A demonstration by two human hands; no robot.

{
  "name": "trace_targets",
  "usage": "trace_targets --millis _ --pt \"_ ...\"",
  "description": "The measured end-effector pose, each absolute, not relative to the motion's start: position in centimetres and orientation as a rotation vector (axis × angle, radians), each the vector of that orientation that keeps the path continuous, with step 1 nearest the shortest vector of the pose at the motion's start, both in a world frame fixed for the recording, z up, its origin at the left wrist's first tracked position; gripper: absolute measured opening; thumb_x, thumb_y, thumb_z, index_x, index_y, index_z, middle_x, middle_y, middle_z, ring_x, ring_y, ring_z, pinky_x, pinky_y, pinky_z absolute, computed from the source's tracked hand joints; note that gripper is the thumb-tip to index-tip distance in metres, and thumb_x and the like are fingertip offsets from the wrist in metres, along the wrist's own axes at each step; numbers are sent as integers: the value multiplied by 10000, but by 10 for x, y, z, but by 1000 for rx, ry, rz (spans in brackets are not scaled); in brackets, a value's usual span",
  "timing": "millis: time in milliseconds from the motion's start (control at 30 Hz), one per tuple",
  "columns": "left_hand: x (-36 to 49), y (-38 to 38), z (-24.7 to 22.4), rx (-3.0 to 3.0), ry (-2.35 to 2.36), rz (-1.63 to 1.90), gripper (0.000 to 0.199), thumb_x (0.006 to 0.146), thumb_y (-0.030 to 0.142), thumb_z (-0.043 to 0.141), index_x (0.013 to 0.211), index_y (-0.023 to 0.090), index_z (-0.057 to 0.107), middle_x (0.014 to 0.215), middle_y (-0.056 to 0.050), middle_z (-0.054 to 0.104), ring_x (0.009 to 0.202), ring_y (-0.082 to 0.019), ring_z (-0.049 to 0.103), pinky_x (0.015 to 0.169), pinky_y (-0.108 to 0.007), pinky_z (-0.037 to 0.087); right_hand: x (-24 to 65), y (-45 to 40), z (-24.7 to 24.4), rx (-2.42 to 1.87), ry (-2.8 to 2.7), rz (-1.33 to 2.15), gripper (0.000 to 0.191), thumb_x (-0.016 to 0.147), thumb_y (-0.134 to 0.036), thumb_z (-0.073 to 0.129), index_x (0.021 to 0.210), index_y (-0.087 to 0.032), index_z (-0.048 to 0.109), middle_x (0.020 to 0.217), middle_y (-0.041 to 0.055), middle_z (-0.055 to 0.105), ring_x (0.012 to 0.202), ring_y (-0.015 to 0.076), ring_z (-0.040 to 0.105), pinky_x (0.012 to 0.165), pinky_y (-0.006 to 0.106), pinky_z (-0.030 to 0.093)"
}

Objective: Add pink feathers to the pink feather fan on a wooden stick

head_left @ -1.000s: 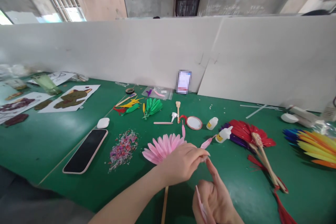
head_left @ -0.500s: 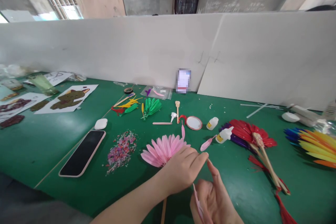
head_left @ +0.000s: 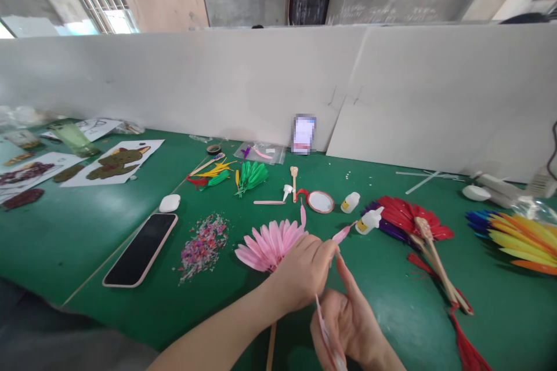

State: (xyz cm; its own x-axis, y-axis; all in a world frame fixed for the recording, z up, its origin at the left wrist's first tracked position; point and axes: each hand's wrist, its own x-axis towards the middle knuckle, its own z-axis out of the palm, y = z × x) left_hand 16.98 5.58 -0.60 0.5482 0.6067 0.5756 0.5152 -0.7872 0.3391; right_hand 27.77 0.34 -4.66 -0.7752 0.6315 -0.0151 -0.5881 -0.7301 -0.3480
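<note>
My right hand (head_left: 350, 322) is closed on a pink feather (head_left: 324, 330), which stands upright by the palm. Its index finger stretches up to the fingertips of my left hand (head_left: 302, 272). Those left fingers are pinched together at that index fingertip; whatever lies between them is hidden. Partly behind the left hand, a fan of pink feathers (head_left: 263, 245) rests on the green table, its wooden handle (head_left: 271, 348) showing below my forearm. Just beyond the fingers lie a loose pink feather (head_left: 343, 233) and a white glue bottle (head_left: 369, 221) on its side. Another pink feather (head_left: 303, 214) lies above the fan.
Left of the fan are colourful flakes (head_left: 203, 248), a phone (head_left: 141, 250) and a white case (head_left: 169, 203). A second small bottle (head_left: 350, 203) and round lid (head_left: 321, 202) sit farther back. Red feather fans (head_left: 413, 217) and yellow-orange feathers (head_left: 520, 240) lie right. A white board (head_left: 195, 84) stands behind.
Both hands have shifted slightly left, still touching at the fingertips. More of the right index finger shows now. The view has moved a little; the feather stays in my right hand.
</note>
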Motion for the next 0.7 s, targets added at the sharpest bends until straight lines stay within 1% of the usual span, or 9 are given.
trace_targets --millis 133,233,333,400,567,700 --pt "167 59 2 2512 1024 1058 213 861 76 337 940 133 526 777 -51 586 741 -171 523 683 -310 460 281 5 -47 -286 -499 2407 1047 733 -812 -31 339 -57 578 353 153 528 342 144 543 357 211 398" --pt "161 63 10 2229 1087 1074 220 898 146 364 1025 155 543 788 -38 608 764 -164 559 712 -309 471 283 7 -48 -224 -563 2416 1091 673 -843 -76 368 -48 607 332 132 509 319 138 507 351 221 393" --pt "157 66 16 1934 977 1056 258 940 227 365 1121 167 537 822 -33 640 773 -143 606 729 -284 490 285 8 -50 -160 -574 2402 1114 668 -834 -107 392 -45 629 333 122 506 310 132 486 353 228 389" --pt "157 65 18 1844 899 1019 274 945 263 373 1129 162 549 849 -41 659 787 -141 626 741 -278 502 287 7 -52 -196 -567 2384 1116 671 -826 -119 388 -43 624 355 131 522 322 128 494 364 222 392" --pt "163 60 21 1962 860 966 270 931 277 420 1127 176 576 1000 -73 676 916 -172 614 817 -316 493 287 5 -60 -277 -568 2395 1112 653 -822 -149 380 -55 609 380 137 539 329 126 492 378 225 393" --pt "165 57 18 2028 825 892 255 938 229 396 1095 184 591 1012 -60 669 944 -164 595 840 -308 475 285 4 -63 -281 -538 2446 1115 639 -842 -131 388 -50 614 379 130 528 348 128 496 385 223 387"
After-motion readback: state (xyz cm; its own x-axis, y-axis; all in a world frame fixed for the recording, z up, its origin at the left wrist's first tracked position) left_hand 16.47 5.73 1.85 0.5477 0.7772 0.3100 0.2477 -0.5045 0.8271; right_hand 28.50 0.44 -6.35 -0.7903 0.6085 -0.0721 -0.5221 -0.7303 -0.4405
